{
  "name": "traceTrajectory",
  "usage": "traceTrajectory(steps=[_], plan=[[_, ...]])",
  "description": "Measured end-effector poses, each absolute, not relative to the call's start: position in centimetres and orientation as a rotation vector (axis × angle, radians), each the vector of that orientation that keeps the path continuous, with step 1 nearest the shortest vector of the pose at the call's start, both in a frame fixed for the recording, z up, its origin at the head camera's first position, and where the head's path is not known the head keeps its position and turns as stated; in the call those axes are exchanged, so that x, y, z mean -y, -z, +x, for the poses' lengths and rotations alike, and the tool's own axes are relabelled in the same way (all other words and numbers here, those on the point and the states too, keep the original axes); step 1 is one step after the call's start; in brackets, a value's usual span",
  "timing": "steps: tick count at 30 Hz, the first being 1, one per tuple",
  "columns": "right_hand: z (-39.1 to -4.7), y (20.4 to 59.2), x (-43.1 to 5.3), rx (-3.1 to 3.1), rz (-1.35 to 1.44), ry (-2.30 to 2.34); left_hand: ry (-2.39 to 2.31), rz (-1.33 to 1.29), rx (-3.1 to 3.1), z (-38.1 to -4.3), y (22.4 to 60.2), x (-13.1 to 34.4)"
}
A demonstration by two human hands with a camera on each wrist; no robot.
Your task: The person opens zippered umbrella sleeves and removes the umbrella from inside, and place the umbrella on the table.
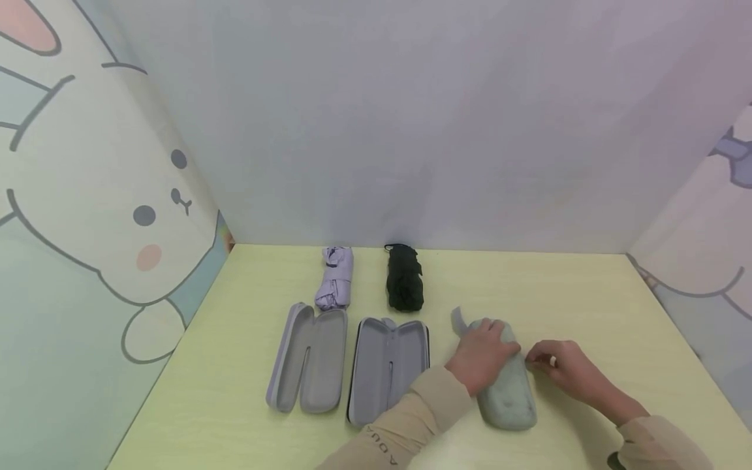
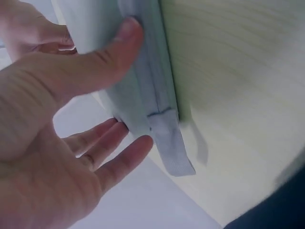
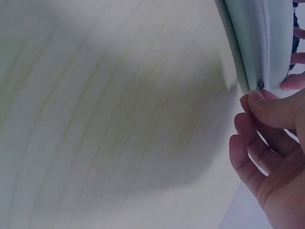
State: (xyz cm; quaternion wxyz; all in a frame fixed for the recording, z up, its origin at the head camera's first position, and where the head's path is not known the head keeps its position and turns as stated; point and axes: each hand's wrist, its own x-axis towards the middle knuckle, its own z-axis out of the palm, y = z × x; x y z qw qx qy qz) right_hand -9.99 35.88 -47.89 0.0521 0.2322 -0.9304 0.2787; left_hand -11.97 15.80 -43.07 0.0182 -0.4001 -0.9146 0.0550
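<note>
A pale green zippered case (image 1: 510, 395) lies closed on the table at the right, a short grey fabric tab (image 1: 458, 321) sticking out at its far end. Across the case's upper part, my left hand (image 1: 483, 356) grips it; in the left wrist view the thumb (image 2: 121, 45) presses the side by the zipper seam and the fingers reach the other side. My right hand (image 1: 566, 371) is beside the case's right side. In the right wrist view its thumb and forefinger pinch the zipper pull (image 3: 260, 86), mostly hidden by the fingertips.
Two open grey cases stand to the left, one (image 1: 322, 365) farther left and one (image 1: 376, 391) near my left sleeve. Behind them lie a folded lilac umbrella (image 1: 336, 281) and a folded black umbrella (image 1: 404, 281). Walls border the table's back and sides.
</note>
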Motion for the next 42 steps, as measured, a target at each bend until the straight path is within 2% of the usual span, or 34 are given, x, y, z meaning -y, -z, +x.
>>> traceTrajectory(steps=[15,32,42], plan=[[-10.3,47.7,-35.7,2.793,0.696,-0.798,-0.044,-1.547,2.792,-13.6,44.0,-15.5],[-9.1,47.9,-36.4,2.919,0.581,-0.791,-0.137,-1.422,2.789,-13.1,43.7,-15.4],[-8.5,48.2,-36.8,2.888,0.594,-0.807,0.061,-1.382,2.919,-13.5,43.9,-15.5]])
